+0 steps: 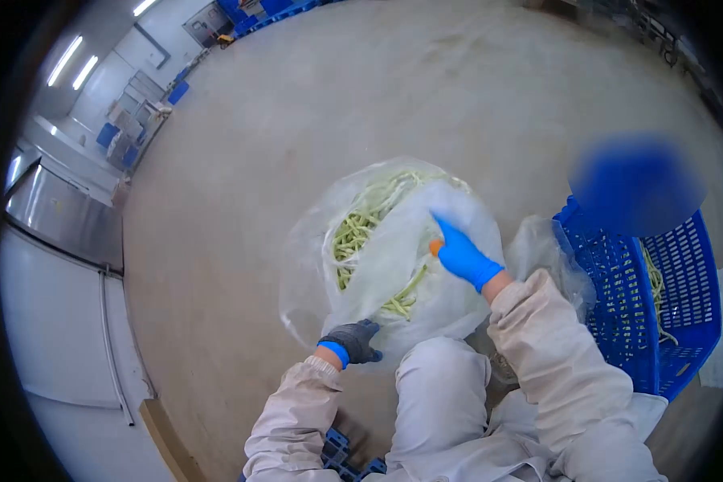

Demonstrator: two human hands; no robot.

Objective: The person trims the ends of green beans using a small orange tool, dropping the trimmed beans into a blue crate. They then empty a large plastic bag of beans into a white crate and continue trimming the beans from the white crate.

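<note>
A large clear plastic bag point(450, 317) stands in front of my knees, its mouth spread wide. Pale green strips point(353, 234), like cut beans or stems, fill it, and a few more show under a whitish fold of film. My left hand point(352, 341), in a dark grey glove over a blue one, has its fingers round the bag's near left edge. Over the right side of the bag is my right hand point(464, 255) in a blue glove, index finger stretched out. A small orange piece point(435, 247) shows at its thumb; the other fingers are mostly hidden.
A blue perforated crate point(687, 277) with some green strips stands at my right, beside another crumpled clear bag point(542, 257). A blurred blue round shape point(639, 185) covers part of the crate. White wall panels point(60, 321) run along the left; blue pallets and crates point(253, 16) stand far off.
</note>
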